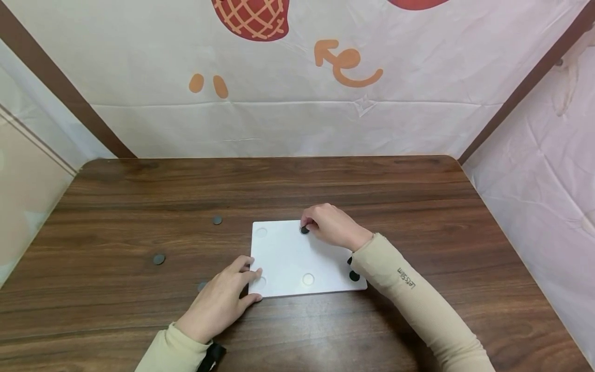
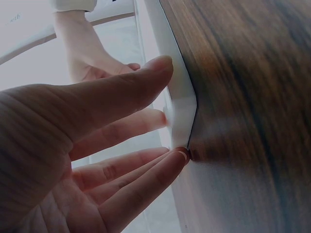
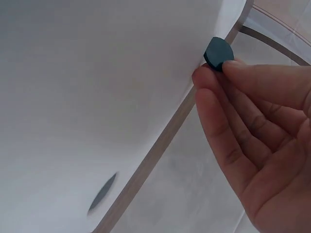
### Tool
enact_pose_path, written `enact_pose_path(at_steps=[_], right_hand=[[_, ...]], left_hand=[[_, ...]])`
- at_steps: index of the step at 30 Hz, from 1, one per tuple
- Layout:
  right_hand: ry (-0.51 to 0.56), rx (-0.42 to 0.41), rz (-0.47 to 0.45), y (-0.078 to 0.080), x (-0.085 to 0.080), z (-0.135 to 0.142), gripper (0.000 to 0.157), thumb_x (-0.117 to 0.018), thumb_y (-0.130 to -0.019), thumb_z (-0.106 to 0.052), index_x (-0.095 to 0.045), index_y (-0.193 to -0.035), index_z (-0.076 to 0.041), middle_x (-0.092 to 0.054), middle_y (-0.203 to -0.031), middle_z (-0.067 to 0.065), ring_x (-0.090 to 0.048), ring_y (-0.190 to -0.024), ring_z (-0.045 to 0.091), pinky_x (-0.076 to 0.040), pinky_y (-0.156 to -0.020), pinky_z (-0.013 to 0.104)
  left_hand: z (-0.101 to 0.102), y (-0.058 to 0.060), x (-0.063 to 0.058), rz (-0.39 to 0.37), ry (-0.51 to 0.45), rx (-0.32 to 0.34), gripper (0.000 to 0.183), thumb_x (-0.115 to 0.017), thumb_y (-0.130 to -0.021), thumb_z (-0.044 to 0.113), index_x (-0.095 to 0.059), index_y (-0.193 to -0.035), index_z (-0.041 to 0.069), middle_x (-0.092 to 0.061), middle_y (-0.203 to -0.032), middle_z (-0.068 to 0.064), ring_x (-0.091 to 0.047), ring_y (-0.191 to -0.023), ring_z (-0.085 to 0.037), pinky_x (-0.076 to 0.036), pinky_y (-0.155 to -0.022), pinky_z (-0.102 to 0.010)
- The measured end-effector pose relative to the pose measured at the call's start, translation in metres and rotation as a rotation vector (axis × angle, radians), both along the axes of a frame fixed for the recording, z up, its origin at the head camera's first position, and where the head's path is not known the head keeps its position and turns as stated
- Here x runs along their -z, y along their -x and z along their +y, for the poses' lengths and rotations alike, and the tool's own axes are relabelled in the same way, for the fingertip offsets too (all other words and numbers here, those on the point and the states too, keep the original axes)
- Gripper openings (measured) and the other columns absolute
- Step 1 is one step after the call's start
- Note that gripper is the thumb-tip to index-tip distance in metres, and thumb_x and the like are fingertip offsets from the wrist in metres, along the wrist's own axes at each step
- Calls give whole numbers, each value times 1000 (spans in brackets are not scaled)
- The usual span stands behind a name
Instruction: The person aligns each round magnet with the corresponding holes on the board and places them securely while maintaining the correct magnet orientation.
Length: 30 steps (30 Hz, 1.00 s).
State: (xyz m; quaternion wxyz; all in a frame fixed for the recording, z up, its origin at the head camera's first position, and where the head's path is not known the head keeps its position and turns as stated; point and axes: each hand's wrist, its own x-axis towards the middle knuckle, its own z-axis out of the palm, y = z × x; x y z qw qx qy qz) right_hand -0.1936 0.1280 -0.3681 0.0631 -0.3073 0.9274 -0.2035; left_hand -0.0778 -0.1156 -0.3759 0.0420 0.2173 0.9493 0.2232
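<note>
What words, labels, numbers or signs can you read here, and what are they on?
"Let's Slim": on the right sleeve.
Faint lettering, upper left of the left wrist view: too blurred to read, surface unclear.
Arrow-like orange print on the backdrop: a shape, not words.

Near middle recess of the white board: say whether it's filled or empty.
Empty: the recess shows only pale surface inside its outline, while a black disc lies at the near right corner of the board.

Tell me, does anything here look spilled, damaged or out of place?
Nothing looks spilled or damaged. Three dark discs lie loose on the table, left of the white board, though probably just set aside. The right hand pinches another disc.
</note>
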Motion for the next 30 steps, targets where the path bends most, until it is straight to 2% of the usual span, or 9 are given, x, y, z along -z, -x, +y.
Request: enact_pose_path(at_steps=[7,15,21,30], right_hand=[[-28,-6,14,0,0,-4,20,-58,-90,3,-74,-92,-8,-72,-92,3,-65,-85,14,-53,-71,27],[-12,-24,39,0,1,-7,20,-58,-88,5,-74,-90,-7,-71,-91,4,-65,-84,15,-52,-69,26],[2,-19,43,-1,0,-5,21,-58,-89,4,-75,-93,-7,-68,-92,6,-64,-82,15,-51,-68,24],[-43,-6,32,-4,0,-2,24,-56,-91,3,-76,-97,-8,-67,-94,5,-64,-82,16,-50,-65,24]], left_hand=[[0,-2,-1,-8,0,-16,42,-82,-74,15,-71,-112,0,-58,-119,-11,-64,-98,-21,-55,-73,-33],[-2,-3,-2,4,0,-15,42,-83,-74,15,-71,-112,0,-58,-119,-11,-64,-98,-21,-55,-73,-32],[-2,-2,-2,21,6,-7,42,-83,-74,15,-71,-111,0,-58,-119,-11,-64,-98,-21,-55,-74,-32],[1,-3,-2,12,6,-8,42,-82,-75,15,-70,-112,0,-58,-120,-11,-63,-100,-22,-54,-78,-34]])
